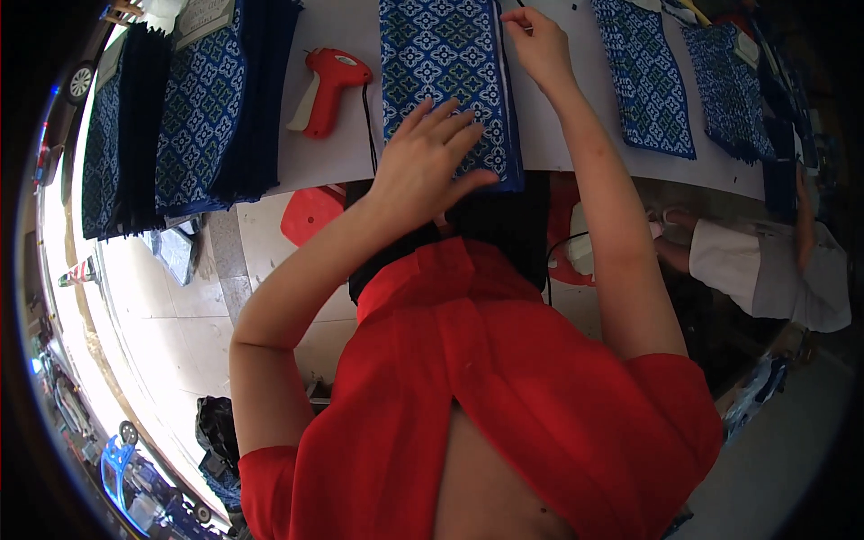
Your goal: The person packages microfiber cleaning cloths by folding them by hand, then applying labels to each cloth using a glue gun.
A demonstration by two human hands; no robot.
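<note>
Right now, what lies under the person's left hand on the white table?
The left hand lies flat on a blue patterned fabric piece, which rests on the white table. The right hand touches its far edge. What lies beneath the fabric is hidden.

We are seeing matt woven cloth, blue with a white printed pattern, in the folded piece [445, 72] | we are seeing glossy, smooth red and cream plastic on the tagging gun [328, 85] | we are seeing a smooth, matt white table [351, 153] | we are seeing soft matt dark cloth in the stacked pieces [193, 117].
</note>
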